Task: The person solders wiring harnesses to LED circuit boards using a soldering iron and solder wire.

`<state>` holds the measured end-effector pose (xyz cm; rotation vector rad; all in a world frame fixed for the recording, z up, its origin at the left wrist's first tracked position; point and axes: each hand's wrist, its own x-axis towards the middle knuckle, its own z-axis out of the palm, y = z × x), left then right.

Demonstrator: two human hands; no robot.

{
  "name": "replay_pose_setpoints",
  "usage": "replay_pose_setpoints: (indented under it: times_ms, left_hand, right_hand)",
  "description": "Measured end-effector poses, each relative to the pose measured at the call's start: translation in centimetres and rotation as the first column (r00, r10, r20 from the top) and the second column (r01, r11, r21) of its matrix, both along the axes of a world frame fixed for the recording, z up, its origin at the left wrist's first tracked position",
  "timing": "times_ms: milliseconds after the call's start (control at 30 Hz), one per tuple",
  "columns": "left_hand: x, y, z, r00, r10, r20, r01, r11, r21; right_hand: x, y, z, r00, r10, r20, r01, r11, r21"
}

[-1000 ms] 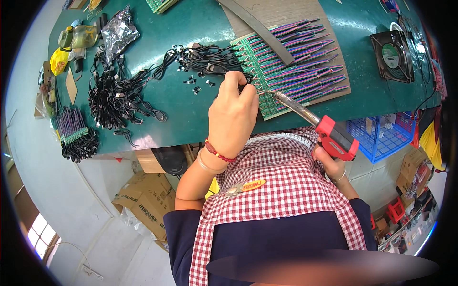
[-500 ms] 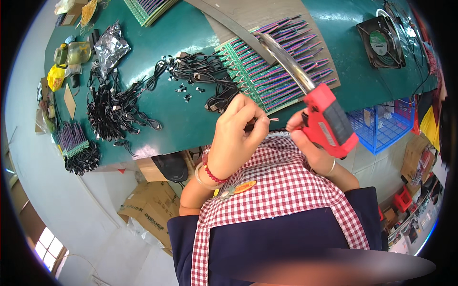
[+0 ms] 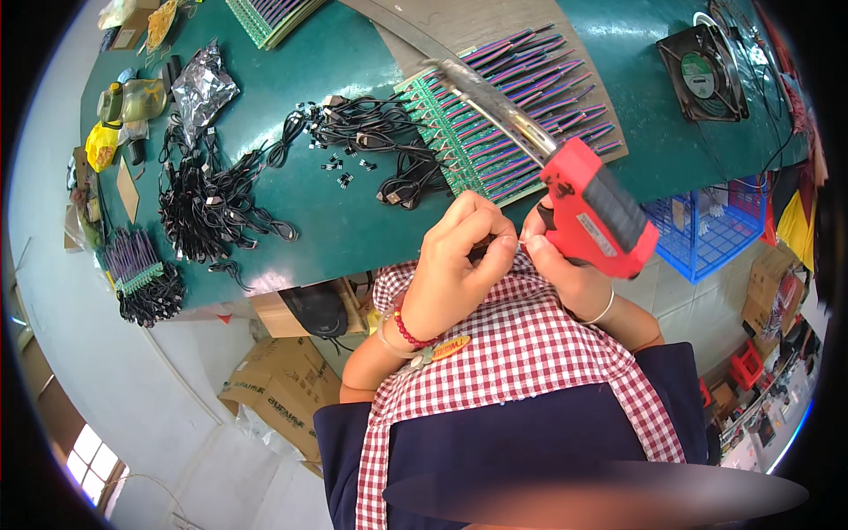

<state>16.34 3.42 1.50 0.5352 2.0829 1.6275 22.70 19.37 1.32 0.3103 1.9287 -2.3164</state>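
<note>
Your left hand [image 3: 459,265] pinches a small part; right hand [image 3: 556,265] grips the red glue gun [image 3: 596,212], nozzle at 11 o'clock, clear of the tabletop [image 3: 336,212] for close work.

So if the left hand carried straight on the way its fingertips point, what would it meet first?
The left hand points its fingertips right, toward the right hand, which holds the red tool. It would probably meet the right hand's fingertips first; they look nearly touching, though depth is unclear.
</note>
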Motion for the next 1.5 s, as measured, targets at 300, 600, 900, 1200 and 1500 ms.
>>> replay_pose_setpoints:
  times_ms: [300,600,900,1200,1500]
  left_hand:
    - [-1.6,-1.8,-0.6,0.975,-0.024,-0.22,0.01,0.998,-0.067]
    - [-4.0,-1.7,-2.4,0.768,-0.098,-0.633,-0.199,0.903,-0.381]
    - [-4.3,-1.4,-2.9,0.792,-0.101,-0.603,-0.221,0.873,-0.436]
    - [-4.2,-1.3,-2.8,0.812,-0.092,-0.576,-0.23,0.857,-0.461]
    - [-4.3,-0.9,-2.5,0.807,-0.112,-0.58,-0.242,0.833,-0.497]
  right_hand:
    - [-0.5,1.2,-0.6,0.981,-0.164,0.103,0.175,0.979,-0.109]
    - [4.3,4.6,-2.8,0.981,-0.176,0.079,0.171,0.983,0.067]
    - [7.8,5.5,-4.5,0.938,-0.223,0.267,0.208,0.975,0.082]
    - [8.0,5.9,-3.9,0.941,-0.122,0.317,0.108,0.992,0.063]
    - [7.3,5.7,-3.2,0.965,-0.034,0.261,-0.019,0.98,0.198]
